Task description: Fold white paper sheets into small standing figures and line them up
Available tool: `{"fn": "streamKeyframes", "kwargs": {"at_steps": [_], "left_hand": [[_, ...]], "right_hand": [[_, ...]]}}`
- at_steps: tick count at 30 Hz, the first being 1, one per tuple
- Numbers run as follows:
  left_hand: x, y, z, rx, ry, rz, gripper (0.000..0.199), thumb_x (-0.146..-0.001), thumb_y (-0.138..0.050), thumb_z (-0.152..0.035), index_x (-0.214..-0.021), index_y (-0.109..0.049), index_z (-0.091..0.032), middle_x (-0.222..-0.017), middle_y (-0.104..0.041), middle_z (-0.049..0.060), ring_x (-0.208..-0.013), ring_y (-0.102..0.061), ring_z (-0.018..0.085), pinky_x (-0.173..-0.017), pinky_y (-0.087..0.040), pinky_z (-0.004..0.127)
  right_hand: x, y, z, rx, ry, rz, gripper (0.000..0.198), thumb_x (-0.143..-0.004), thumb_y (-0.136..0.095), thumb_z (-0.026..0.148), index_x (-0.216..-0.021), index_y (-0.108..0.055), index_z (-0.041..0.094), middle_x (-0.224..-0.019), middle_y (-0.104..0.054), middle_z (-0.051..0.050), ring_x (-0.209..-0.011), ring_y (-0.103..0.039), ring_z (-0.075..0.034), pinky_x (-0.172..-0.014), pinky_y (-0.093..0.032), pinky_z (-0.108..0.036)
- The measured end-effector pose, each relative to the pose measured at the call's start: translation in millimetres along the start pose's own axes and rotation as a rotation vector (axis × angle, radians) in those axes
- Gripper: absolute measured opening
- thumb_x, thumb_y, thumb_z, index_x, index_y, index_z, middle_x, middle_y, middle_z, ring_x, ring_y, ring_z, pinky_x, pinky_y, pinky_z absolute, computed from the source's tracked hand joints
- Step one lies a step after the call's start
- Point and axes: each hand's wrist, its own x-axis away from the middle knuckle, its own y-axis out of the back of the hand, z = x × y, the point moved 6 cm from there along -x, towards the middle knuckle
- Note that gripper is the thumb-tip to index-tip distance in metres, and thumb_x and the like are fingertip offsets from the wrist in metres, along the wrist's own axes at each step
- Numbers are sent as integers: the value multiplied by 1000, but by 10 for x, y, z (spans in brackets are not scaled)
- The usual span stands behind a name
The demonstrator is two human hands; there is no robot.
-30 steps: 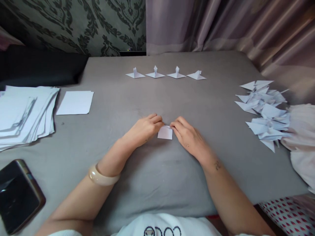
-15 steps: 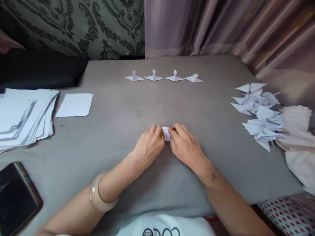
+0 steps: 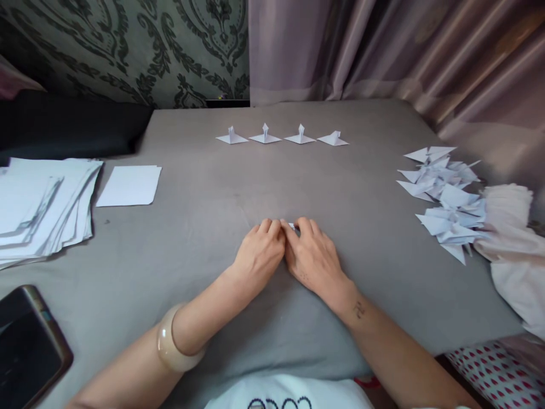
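Both hands meet at the middle of the grey table, closed on one small piece of folded white paper. Only a sliver of the paper shows between the fingers; the rest is covered. My left hand has its fingers curled and presses against the paper's left side. From the right, my right hand pinches it, its thumb laid across toward the left fingertips. Beyond them, several folded paper pieces with raised points stand in a row near the table's far edge.
A heap of folded paper pieces lies at right, beside a pale cloth. At left are square white sheets, a stack of papers, a black phone and a folded black cloth on the grey table.
My right hand has moved left against my left hand, its thumb now reaching across the folded paper. Less of the paper shows than before. The view has shifted slightly.
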Motion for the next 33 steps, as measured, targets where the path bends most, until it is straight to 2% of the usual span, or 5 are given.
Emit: {"fn": "streamKeyframes", "kwargs": {"at_steps": [14, 18, 22, 27, 33], "left_hand": [[41, -17, 98, 129, 56, -174, 21, -82, -44, -5, -87, -64, -7, -98, -62, 16, -92, -57, 27, -79, -52, 36], [25, -42, 325, 449, 222, -408, 18, -82, -46, -9, -81, -63, -12, -94, -64, 12, -86, -60, 21, -78, -52, 33], [14, -94, 493, 761, 359, -536, 24, -76, -54, -13, -99, -61, -14, -92, -62, 7, -79, -60, 16, -74, -52, 29], [0, -166, 570, 987, 480, -513, 37, -74, -65, -27, -108, -59, -12, -96, -63, 10, -83, -59, 19, -74, -51, 33], [-35, -253, 633, 1507, 519, -439, 31, -71, -70, -34, -91, -64, -12, -79, -64, 5, -69, -58, 14, -65, -46, 27]], "right_hand": [[70, 31, -89, -21, -95, -68, 32, -97, -38, 24, -118, -61, 14, -101, -62, -11, -92, -56, -23, -67, -43, -34], [5, 4, -188, -70, -122, -110, 20, -94, -48, 29, -101, -64, 19, -98, -62, -7, -90, -58, -20, -59, -39, -32], [-79, -59, -288, -133, -163, -148, 17, -94, -51, 33, -92, -62, 20, -96, -62, -5, -88, -59, -19, -58, -36, -30], [-71, -89, -324, -345, -231, -202, 17, -94, -48, 31, -87, -60, 21, -92, -62, -4, -74, -59, -15, -60, -37, -28], [-6, -50, -282, -707, -284, -315, 17, -89, -50, 30, -77, -57, 19, -81, -60, -2, -64, -56, -12, -65, -43, -27]]}}
